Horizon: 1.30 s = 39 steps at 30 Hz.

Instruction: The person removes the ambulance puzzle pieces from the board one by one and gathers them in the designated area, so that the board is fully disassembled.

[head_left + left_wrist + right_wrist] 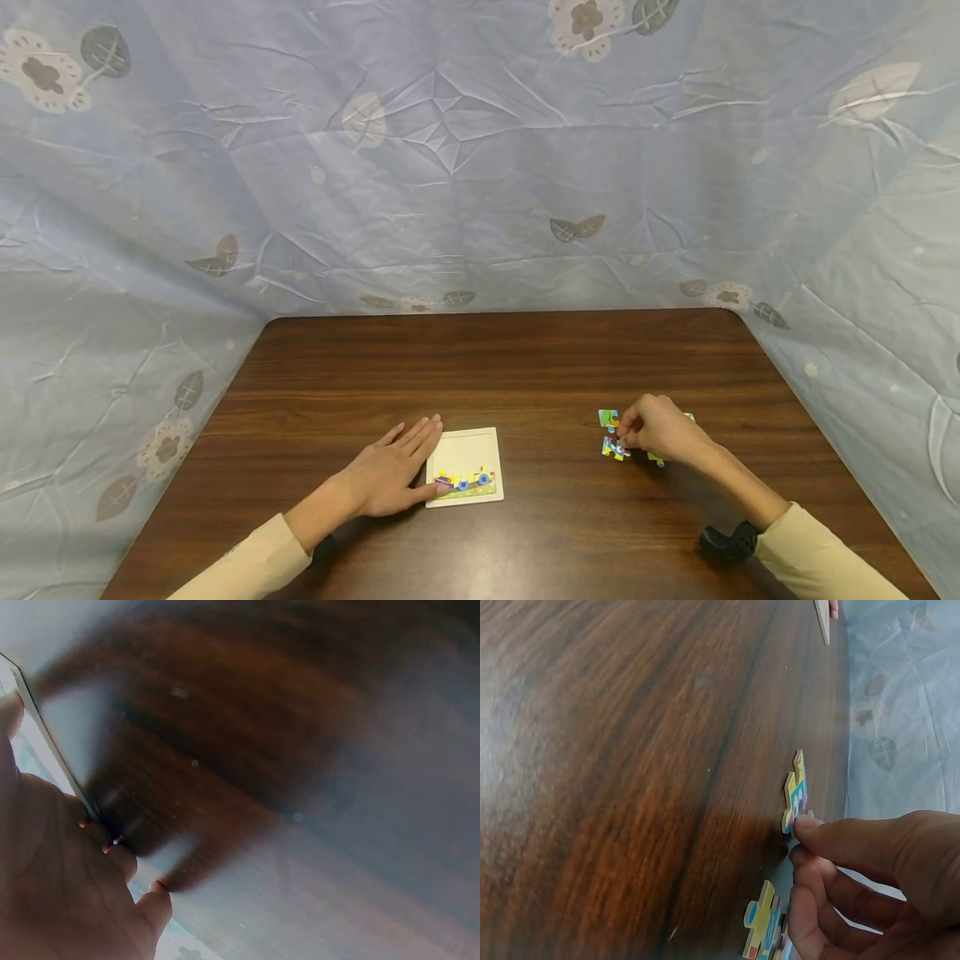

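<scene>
My left hand (392,472) lies with straight, spread fingers along the left side of a square wooden puzzle tray (467,448). Its thumb overlaps the tray's lower left corner. Joined pieces showing a yellow and blue vehicle (463,481) fill the tray's bottom strip; bare wood shows above them. Over to the right, my right hand (662,428) pinches a jigsaw piece (796,793) between thumb and index finger, close to the tabletop. The thumb covers one end of this piece. A blue-green jigsaw piece (607,417) lies just beyond the fingertips.
Another yellow jigsaw piece (763,921) lies under the right hand, and one more piece (689,416) peeks out behind it. A black strap-like object (727,543) is at the right wrist. Floral fabric (450,208) surrounds the brown wooden table (495,358).
</scene>
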Tool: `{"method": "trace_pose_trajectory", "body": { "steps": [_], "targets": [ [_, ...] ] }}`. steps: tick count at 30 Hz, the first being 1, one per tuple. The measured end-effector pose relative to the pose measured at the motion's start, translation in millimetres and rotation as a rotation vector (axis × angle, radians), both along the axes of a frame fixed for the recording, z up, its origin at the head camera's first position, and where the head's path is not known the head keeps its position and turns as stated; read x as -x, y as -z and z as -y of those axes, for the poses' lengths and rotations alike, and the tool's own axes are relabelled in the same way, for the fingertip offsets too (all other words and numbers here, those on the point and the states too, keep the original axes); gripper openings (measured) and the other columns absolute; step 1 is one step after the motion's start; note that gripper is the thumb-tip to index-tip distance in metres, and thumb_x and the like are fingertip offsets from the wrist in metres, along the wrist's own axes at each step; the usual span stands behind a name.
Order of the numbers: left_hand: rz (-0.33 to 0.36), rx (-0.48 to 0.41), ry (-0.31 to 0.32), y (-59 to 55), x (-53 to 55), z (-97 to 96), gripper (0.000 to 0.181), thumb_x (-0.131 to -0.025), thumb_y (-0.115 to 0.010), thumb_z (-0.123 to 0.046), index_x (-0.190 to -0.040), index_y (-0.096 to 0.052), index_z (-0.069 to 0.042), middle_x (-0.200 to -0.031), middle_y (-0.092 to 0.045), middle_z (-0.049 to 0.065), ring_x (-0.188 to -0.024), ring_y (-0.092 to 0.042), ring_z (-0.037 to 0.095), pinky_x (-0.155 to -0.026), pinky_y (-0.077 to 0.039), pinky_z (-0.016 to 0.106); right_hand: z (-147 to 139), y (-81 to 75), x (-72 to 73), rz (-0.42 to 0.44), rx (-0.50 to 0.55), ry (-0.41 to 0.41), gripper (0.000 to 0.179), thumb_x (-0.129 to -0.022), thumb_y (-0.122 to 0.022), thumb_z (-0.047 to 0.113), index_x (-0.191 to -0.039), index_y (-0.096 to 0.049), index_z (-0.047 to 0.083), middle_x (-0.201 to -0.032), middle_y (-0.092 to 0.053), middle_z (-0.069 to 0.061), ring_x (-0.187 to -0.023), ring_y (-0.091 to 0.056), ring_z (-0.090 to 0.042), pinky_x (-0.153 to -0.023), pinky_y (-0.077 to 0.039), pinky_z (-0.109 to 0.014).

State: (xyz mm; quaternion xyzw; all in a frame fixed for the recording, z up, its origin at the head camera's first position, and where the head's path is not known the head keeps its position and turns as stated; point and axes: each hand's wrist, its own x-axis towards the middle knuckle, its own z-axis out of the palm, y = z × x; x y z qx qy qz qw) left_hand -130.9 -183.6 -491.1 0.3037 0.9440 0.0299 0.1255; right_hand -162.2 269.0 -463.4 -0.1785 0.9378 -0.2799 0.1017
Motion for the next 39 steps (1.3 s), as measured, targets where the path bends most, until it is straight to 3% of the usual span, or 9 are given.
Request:
{"method": "trace_pose_trajectory", "body": {
  "steps": [10, 26, 33, 39],
  "targets": [
    [0.006, -0.004, 0.0, 0.8, -0.3, -0.6, 0.098, -0.102, -0.034, -0.078, -0.17, -0.011, -0.012, -0.179, -0.011, 0.006, -0.166, -0.015, 0.022, -0.136, -0.018, 0.053, -5.0, 0.3, 4.8, -0.058, -0.037, -0.145, 0.019, -0.092, -0.078, 0.004, -0.075, -0.075, 0.014, -0.082, -0.072, 0.005, -0.07, -0.054, -0.002, -0.061, -0.049, -0.019],
    [-0.003, -0.004, 0.006, -0.7, 0.7, -2.1, 0.098, -0.102, -0.035, -0.078, -0.17, -0.012, -0.011, -0.179, -0.011, 0.006, -0.167, -0.015, 0.022, -0.136, -0.018, 0.053, -12.5, -3.7, 11.7, -0.05, -0.054, -0.219, 0.012, -0.092, -0.078, 0.007, -0.084, -0.08, 0.016, -0.088, -0.075, 0.007, -0.08, -0.064, -0.001, -0.069, -0.057, -0.021],
    [0.01, -0.018, 0.02, -1.8, 0.1, -3.1, 0.097, -0.103, -0.035, -0.076, -0.17, -0.013, -0.01, -0.179, -0.011, 0.008, -0.167, -0.015, 0.024, -0.135, -0.019, 0.055, -7.2, -23.1, 12.9, -0.07, -0.036, -0.189, 0.007, -0.094, -0.077, 0.009, -0.092, -0.082, 0.014, -0.095, -0.078, 0.005, -0.082, -0.067, -0.003, -0.069, -0.056, -0.022],
    [0.051, -0.021, 0.004, -7.4, 1.6, -4.8, 0.097, -0.103, -0.035, -0.075, -0.169, -0.013, -0.008, -0.179, -0.011, 0.01, -0.167, -0.013, 0.025, -0.135, -0.019, 0.055, 24.5, -45.5, 10.1, -0.14, 0.014, -0.231, 0.007, -0.093, -0.079, 0.01, -0.091, -0.08, 0.016, -0.092, -0.077, 0.006, -0.074, -0.063, -0.003, -0.064, -0.053, -0.02]
  ]
}}
